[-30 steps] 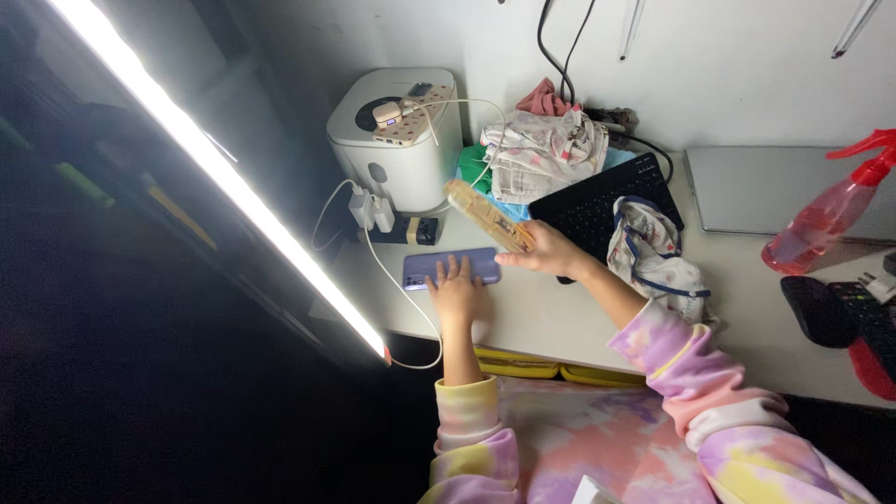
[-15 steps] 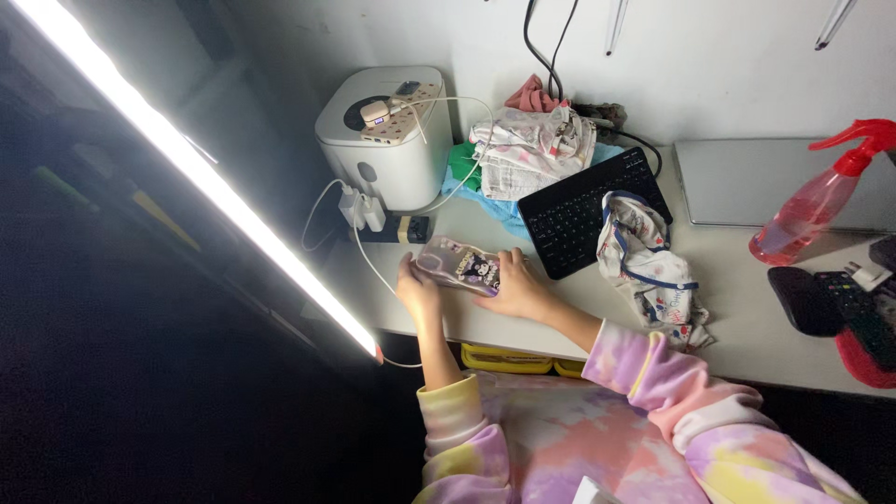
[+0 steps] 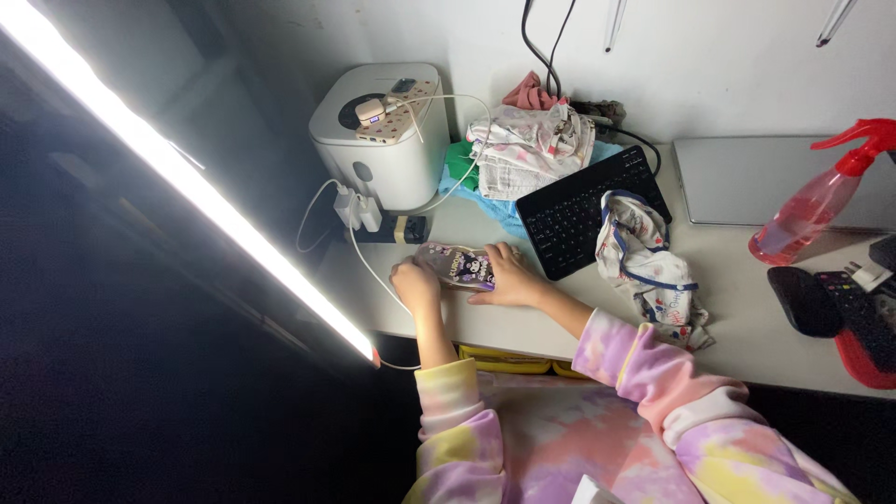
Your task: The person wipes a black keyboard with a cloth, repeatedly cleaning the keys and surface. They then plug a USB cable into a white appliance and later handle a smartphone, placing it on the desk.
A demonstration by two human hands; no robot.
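The left hand [image 3: 416, 283] covers the near end of the phone [image 3: 457, 265], and the right hand [image 3: 509, 280] hides its other end, so only the decorated middle of the case shows; its pattern is too small to make out. Whether the white cable [image 3: 369, 261] reaches the phone is lost under the left hand. At the table's [image 3: 560, 322] right edge, the dark objects [image 3: 835, 313] are cut by the frame and unreadable. The spray bottle's [image 3: 812, 201] trigger runs off the right side. Everything left of the light bar [image 3: 187, 177] sinks into blackness. The yellow items [image 3: 509, 359] under the table's near edge show only as slivers.
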